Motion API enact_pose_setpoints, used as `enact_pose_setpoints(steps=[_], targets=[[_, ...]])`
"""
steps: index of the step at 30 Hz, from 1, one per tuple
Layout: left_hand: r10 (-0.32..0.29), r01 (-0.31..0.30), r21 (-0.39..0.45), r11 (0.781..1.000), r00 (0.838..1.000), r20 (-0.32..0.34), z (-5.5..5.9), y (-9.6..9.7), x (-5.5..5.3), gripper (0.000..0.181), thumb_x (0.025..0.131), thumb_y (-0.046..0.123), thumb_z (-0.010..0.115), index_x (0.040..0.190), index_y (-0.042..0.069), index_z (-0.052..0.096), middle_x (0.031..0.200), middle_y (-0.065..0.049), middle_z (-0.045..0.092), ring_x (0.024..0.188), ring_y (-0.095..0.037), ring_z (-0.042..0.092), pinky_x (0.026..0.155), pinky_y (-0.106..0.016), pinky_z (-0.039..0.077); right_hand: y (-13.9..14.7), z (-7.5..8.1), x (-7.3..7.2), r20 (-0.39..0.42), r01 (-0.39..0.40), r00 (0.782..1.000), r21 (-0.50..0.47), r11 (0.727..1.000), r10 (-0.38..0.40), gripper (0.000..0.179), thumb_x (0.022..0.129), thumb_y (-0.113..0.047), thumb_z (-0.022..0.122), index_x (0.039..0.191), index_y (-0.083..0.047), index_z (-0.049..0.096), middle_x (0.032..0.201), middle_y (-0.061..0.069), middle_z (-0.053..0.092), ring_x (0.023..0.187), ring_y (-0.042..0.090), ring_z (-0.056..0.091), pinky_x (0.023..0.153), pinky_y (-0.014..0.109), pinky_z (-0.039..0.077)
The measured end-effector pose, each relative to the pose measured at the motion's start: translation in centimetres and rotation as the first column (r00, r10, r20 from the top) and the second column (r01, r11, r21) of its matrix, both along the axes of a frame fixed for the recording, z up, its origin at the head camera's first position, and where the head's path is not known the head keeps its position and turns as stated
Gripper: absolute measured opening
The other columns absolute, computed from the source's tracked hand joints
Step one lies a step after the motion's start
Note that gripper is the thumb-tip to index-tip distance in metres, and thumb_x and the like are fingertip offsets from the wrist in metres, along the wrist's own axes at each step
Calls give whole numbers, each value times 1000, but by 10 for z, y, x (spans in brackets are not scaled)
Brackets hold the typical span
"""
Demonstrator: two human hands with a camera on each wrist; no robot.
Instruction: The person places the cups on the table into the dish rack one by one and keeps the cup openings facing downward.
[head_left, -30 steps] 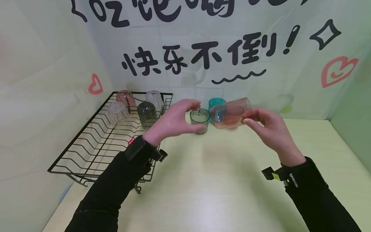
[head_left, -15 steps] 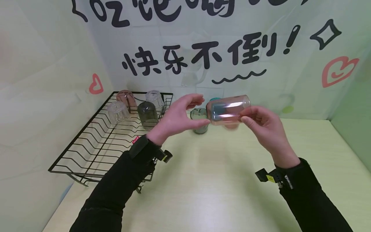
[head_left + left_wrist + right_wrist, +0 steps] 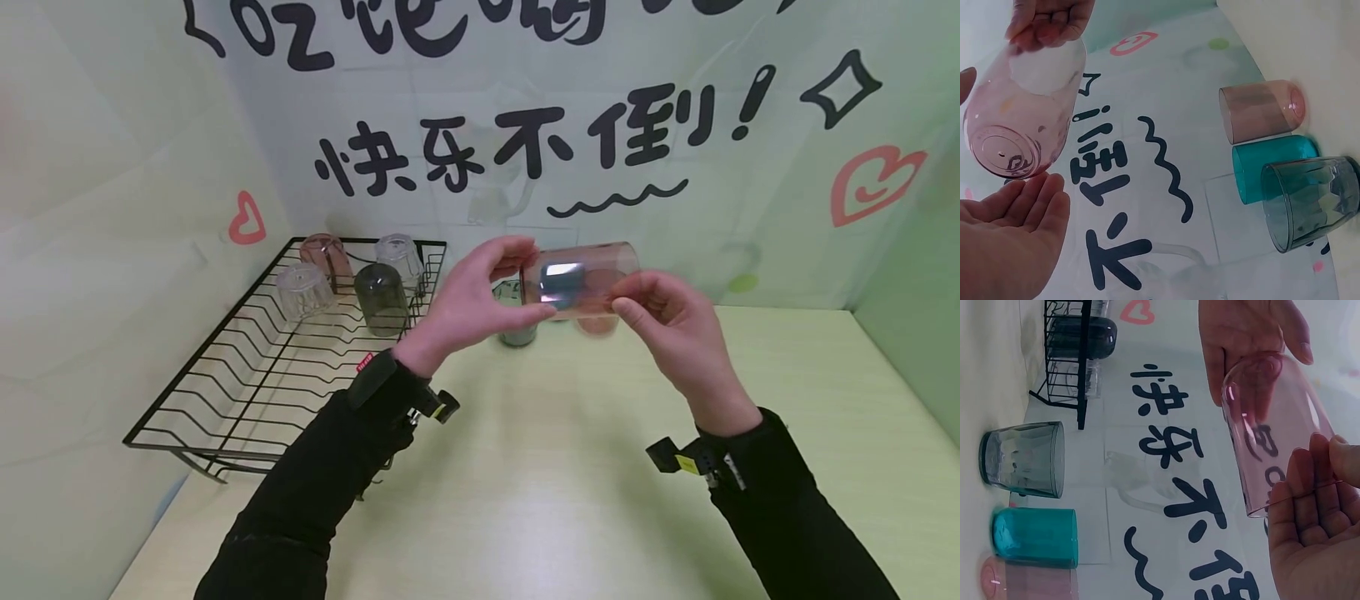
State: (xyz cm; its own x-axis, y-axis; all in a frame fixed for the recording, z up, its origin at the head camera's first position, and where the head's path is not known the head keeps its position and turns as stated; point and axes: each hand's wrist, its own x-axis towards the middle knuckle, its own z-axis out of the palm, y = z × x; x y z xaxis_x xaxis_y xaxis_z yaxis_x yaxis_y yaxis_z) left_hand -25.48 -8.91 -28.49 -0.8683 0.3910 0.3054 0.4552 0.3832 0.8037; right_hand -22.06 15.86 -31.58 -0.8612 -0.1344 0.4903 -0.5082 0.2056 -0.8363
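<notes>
A pink-tinted glass (image 3: 581, 279) is held in the air on its side, rim to the right and base to the left. My right hand (image 3: 671, 333) pinches its rim between thumb and fingers. Around the base is my left hand (image 3: 480, 300), its fingers extended and the thumb spread apart. In the left wrist view those fingertips lie right at the base of the glass. Behind, on the table, stand a grey-green glass (image 3: 1310, 203), a teal glass (image 3: 1250, 172) and a second pink glass (image 3: 1260, 109), partly hidden in the head view.
At the left stands a black wire dish rack (image 3: 208, 341). Upside down at its far end are a dark grey glass (image 3: 381, 300), a pink glass (image 3: 327, 257) and two clear glasses. A wall sheet with black lettering (image 3: 532, 142) rises behind the table.
The right hand has moved left with the pink glass, turning it closer to level. The left hand has shifted slightly right and up, so the base now lies between its thumb and fingers.
</notes>
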Motion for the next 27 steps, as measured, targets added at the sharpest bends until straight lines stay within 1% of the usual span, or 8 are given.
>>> enact_pose_setpoints(steps=[3, 8, 11, 14, 17, 20, 24, 27], targets=[[-11, 11, 27, 1000, 1000, 9, 0, 2, 0, 81, 76, 21, 88, 144, 7, 46, 135, -3, 56, 120, -15, 55, 102, -30, 44, -2, 0, 1, 2, -10, 1000, -8, 1000, 10, 18, 95, -7, 66, 106, 7, 65, 96, 7, 68, 81, 16, 58, 69, 21, 48], [-29, 27, 82, 996, 999, 21, -3, 4, 1, 80, 76, 17, 87, 144, 6, 46, 132, -4, 57, 115, -19, 56, 100, -34, 46, -7, 0, 1, 9, -25, 1000, -22, 999, 25, 16, 95, -3, 64, 106, 8, 64, 98, 4, 68, 86, 15, 62, 75, 20, 50], [-49, 43, 118, 992, 998, 43, -5, 7, 1, 81, 76, 15, 87, 144, 5, 44, 130, -5, 56, 112, -21, 56, 97, -33, 48, -8, 0, 1, 19, -29, 999, -39, 999, 30, 17, 95, -4, 65, 107, 9, 64, 98, 3, 68, 87, 15, 62, 77, 21, 50], [-62, 54, 143, 988, 997, 55, -7, 8, 1, 80, 76, 13, 86, 143, 5, 44, 128, -5, 56, 109, -21, 56, 95, -32, 49, -9, -1, 1, 23, -36, 999, -49, 998, 37, 19, 95, -7, 65, 106, 9, 64, 97, 6, 68, 86, 16, 62, 76, 22, 51], [-59, 50, 148, 988, 997, 57, -9, 8, 1, 77, 77, 13, 86, 142, 5, 46, 127, -5, 56, 107, -20, 56, 94, -34, 50, -9, -1, 0, 27, -41, 999, -50, 998, 42, 19, 95, -7, 65, 106, 9, 63, 97, 7, 68, 85, 16, 61, 75, 22, 51], [-50, 41, 145, 989, 997, 61, -10, 8, 2, 74, 78, 14, 85, 141, 5, 47, 126, -5, 57, 106, -21, 57, 94, -36, 50, -10, -2, 0, 33, -51, 998, -51, 997, 53, 18, 96, -5, 64, 106, 9, 63, 96, 5, 68, 86, 16, 62, 76, 21, 51], [-41, 30, 146, 989, 997, 67, -10, 9, 3, 72, 79, 15, 84, 140, 5, 48, 124, -6, 57, 107, -28, 58, 93, -39, 50, -10, -2, 0, 45, -68, 996, -61, 996, 70, 17, 96, -3, 63, 107, 10, 63, 97, 3, 69, 87, 16, 64, 78, 20, 52], [-36, 26, 150, 988, 998, 60, -10, 9, 3, 71, 80, 16, 84, 140, 4, 48, 123, -8, 58, 106, -29, 58, 92, -41, 50, -10, -2, 0, 49, -66, 996, -68, 995, 70, 18, 96, -3, 64, 108, 10, 63, 97, 3, 69, 87, 17, 64, 78, 21, 52]])
